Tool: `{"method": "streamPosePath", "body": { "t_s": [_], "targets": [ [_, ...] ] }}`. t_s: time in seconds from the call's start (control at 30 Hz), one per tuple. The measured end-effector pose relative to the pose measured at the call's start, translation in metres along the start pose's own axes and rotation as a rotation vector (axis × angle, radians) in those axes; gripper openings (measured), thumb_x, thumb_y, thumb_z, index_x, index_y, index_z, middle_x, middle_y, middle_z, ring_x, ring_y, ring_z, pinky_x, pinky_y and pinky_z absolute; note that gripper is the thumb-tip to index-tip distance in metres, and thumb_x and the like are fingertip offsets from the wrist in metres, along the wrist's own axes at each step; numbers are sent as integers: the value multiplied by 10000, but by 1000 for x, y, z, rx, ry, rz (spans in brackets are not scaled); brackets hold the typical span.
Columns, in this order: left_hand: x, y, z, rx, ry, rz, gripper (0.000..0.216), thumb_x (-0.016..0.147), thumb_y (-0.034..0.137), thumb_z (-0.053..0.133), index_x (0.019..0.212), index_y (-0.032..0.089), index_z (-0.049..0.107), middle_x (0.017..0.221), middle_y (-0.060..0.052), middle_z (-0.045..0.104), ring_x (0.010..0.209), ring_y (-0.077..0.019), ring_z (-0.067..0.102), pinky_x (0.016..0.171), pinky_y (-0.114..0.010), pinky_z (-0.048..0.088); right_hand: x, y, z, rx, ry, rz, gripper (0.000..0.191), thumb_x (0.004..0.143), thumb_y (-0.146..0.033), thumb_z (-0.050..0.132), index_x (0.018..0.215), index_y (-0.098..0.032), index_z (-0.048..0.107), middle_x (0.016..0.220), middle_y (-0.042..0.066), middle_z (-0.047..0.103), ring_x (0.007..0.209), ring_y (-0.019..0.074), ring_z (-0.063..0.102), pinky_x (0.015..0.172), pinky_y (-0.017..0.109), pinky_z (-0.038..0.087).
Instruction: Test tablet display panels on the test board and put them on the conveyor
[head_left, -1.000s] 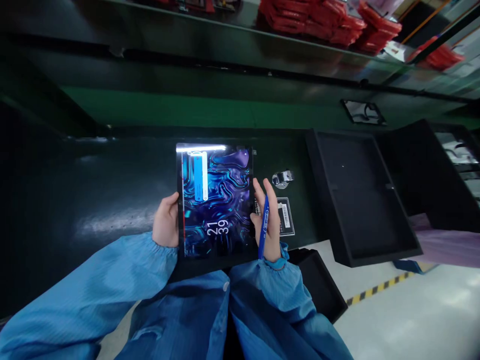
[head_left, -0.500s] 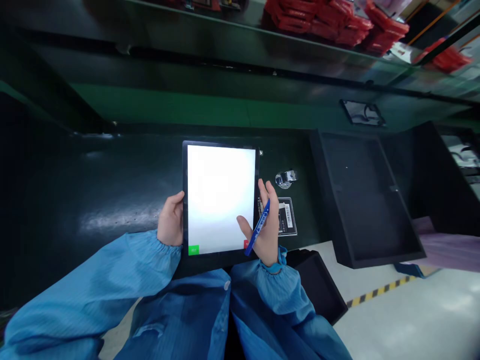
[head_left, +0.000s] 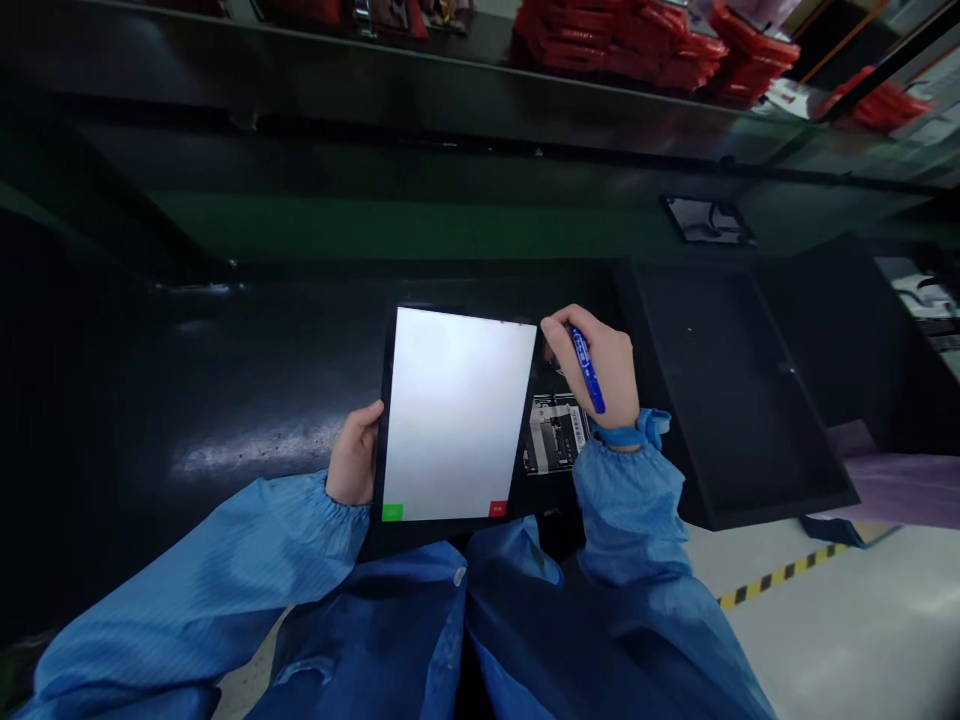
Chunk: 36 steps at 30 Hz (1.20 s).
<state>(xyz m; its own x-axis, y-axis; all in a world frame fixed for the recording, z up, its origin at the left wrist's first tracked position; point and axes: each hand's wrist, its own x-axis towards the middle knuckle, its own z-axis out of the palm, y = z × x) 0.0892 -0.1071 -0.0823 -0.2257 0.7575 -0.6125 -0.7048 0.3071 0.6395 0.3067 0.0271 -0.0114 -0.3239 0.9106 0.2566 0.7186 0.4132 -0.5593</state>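
A tablet [head_left: 459, 420] with a lit, nearly white screen is held upright-format in front of me. Green and red blocks mark its lower corners, and tiny red marks show along the screen's top edge. My left hand [head_left: 354, 455] is closed on the tablet's left edge, thumb at the front. At the upper right corner is my right hand [head_left: 600, 365], its fingers closed round a blue marker pen [head_left: 587, 370]. The pen's lower part is hidden by the fingers. Beside the tablet's right edge lies a labelled electronic part [head_left: 556, 435], partly covered.
A black open tray [head_left: 742, 400] stands to the right. Red packets [head_left: 615, 40] are stacked on the glass shelf [head_left: 420, 55] above. A flat framed part [head_left: 709, 220] lies at the back right. Purple cloth [head_left: 900, 485] shows at the right edge.
My right hand has moved up from the screen's lower right to its upper right corner, closing its fingers round the pen. The tablet has shifted slightly right and tilted.
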Motion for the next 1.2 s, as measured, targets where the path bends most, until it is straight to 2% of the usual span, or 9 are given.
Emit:
{"method": "streamPosePath", "body": {
  "t_s": [0.13, 0.2, 0.33, 0.4, 0.67, 0.87, 1.0, 1.1, 1.2],
  "targets": [
    [-3, -1, -1, -3, -200, -39, 358, 774, 459, 622, 929, 167, 759, 894, -67, 778, 848, -327, 737, 739, -426, 615, -7, -13, -1, -293, 107, -96, 434, 989, -517, 470, 707, -201, 562, 548, -22, 490, 497, 124, 489, 518, 264, 333],
    [-4, 1, -1, -19, -270, -42, 370, 794, 473, 624, 966, 174, 759, 994, -76, 773, 943, -351, 724, 807, -456, 606, -21, -23, 0, -372, 161, -246, 398, 994, -456, 495, 705, -195, 571, 575, -8, 505, 537, 130, 497, 511, 268, 313],
    [-8, 4, 0, -46, -350, -71, 411, 839, 495, 591, 1038, 175, 757, 1077, -87, 758, 994, -364, 710, 872, -488, 589, -51, -40, -9, -264, 16, -697, 294, 964, -349, 592, 715, -194, 608, 576, -6, 526, 546, 120, 471, 502, 270, 345],
    [-9, 4, 0, -53, -344, -76, 430, 849, 493, 577, 1069, 169, 754, 1048, -91, 764, 947, -357, 722, 850, -492, 596, -62, -42, -17, -188, -3, -773, 225, 940, -324, 635, 757, -194, 629, 568, -6, 547, 542, 123, 476, 501, 270, 376],
    [-5, -2, -2, -96, -213, -58, 390, 792, 435, 609, 958, 123, 776, 943, -104, 776, 897, -357, 732, 782, -457, 616, -79, -25, -32, -82, -28, -683, 143, 889, -257, 703, 805, -165, 633, 629, 22, 619, 572, 126, 558, 517, 251, 453],
    [-5, -1, 3, -129, -171, -26, 321, 804, 382, 605, 921, 142, 782, 866, -61, 781, 780, -279, 746, 691, -359, 623, -81, -18, -40, -110, -25, -659, 112, 856, -201, 732, 795, -149, 653, 658, 42, 645, 573, 123, 569, 530, 248, 484],
    [-1, 0, 4, -121, -33, -43, 278, 807, 338, 581, 821, 136, 772, 790, -56, 774, 706, -241, 739, 653, -310, 612, -78, -20, -53, -135, 38, -665, 121, 856, -216, 730, 777, -160, 657, 679, 46, 654, 563, 122, 583, 510, 242, 487],
    [2, -1, 3, -66, -128, -114, 377, 838, 404, 553, 928, 111, 773, 891, -100, 779, 797, -304, 743, 725, -391, 618, -66, -31, -52, -43, 54, -650, 133, 850, -212, 737, 763, -182, 641, 813, 59, 708, 582, 116, 620, 522, 243, 512],
    [2, -3, 2, -7, -277, -152, 456, 848, 465, 576, 1079, 111, 748, 1046, -115, 764, 973, -350, 717, 833, -425, 599, -41, -49, -30, 217, -49, -579, 220, 872, -239, 716, 691, -204, 596, 843, 35, 722, 716, 150, 704, 555, 243, 540]
  ]
}}
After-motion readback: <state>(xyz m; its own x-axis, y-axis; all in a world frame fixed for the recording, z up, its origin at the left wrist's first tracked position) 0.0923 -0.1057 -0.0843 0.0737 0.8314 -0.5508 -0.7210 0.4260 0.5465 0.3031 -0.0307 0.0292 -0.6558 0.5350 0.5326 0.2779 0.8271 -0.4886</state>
